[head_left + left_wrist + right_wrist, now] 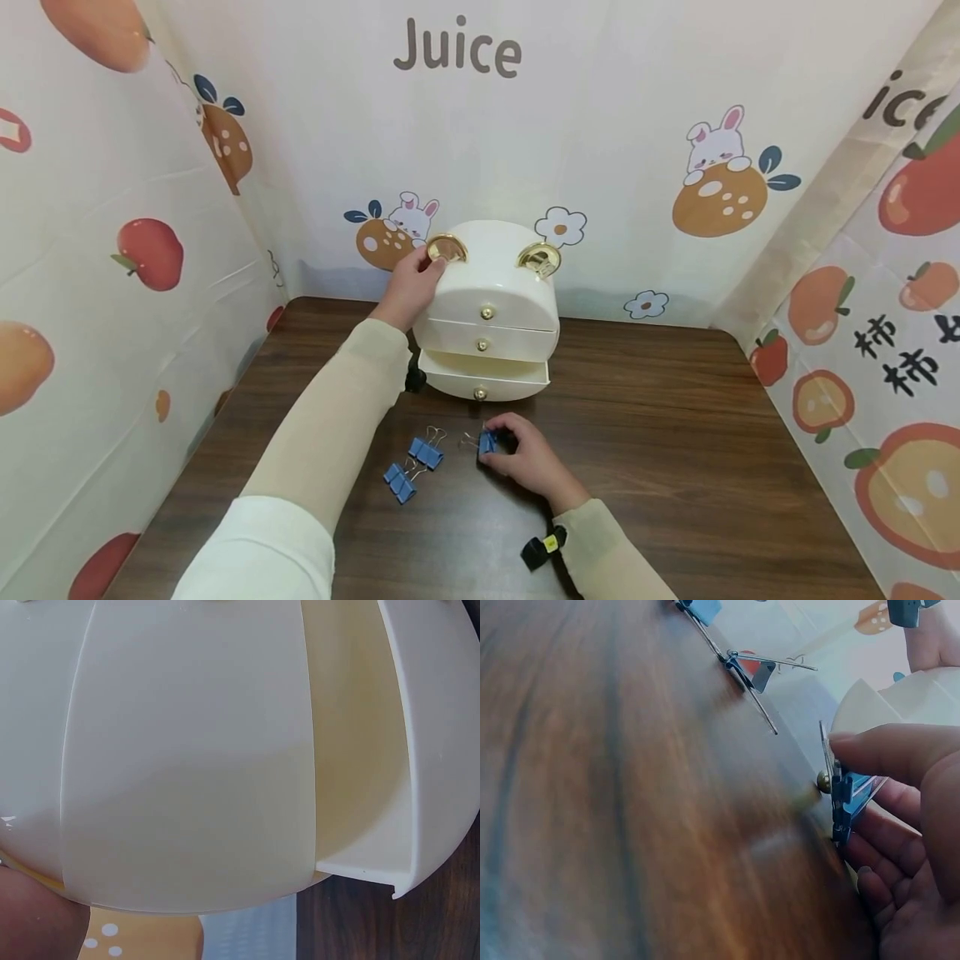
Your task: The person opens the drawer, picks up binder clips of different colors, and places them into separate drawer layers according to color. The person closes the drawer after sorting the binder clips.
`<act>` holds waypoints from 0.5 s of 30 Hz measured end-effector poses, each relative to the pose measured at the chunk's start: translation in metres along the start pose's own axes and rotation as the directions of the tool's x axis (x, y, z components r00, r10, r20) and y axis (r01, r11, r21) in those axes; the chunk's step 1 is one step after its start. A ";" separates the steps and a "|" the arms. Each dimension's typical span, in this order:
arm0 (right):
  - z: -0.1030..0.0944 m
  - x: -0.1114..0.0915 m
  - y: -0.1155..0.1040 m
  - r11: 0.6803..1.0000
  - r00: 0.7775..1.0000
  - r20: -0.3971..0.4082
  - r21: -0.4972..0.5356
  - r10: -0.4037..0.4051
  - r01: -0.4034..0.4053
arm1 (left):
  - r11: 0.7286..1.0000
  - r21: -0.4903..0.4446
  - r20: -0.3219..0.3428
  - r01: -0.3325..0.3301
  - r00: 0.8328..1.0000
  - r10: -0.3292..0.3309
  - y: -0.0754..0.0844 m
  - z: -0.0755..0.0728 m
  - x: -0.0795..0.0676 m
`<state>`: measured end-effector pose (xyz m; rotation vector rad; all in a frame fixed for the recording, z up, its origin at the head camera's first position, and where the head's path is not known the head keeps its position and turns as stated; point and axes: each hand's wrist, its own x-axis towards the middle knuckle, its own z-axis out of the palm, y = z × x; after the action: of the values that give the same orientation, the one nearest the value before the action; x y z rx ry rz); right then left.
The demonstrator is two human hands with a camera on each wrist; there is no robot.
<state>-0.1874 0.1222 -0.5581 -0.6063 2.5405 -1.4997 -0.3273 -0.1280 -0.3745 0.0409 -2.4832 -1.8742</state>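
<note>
A white desktop drawer box [491, 287] with gold ears and round gold knobs stands at the back of the table. Its bottom drawer [517, 388] is pulled out and looks bare inside; the upper drawers are closed. My left hand [408, 292] holds the box's upper left side, thumb in front just below the gold ear. In front of the drawer, my right hand [532, 458] pinches a blue binder clip [844, 799] between thumb and fingers, close over the table. Left of it, two more blue binder clips [427, 453] lie on the wood, wire handles out.
The dark wooden table [652, 433] meets a fruit-printed cloth [615, 158] behind and at both sides. A black wrist device [543, 547] sits on my right sleeve.
</note>
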 end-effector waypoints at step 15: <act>0.001 -0.005 -0.018 0.976 0.994 -0.064 0.203 0.093 -0.078 | 1.000 0.004 0.004 0.000 1.000 0.000 -0.001 0.000 0.001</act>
<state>-0.1774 0.1155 -0.5437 -0.4152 2.3918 -1.7478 -0.3282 -0.1282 -0.3751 0.0368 -2.4895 -1.8717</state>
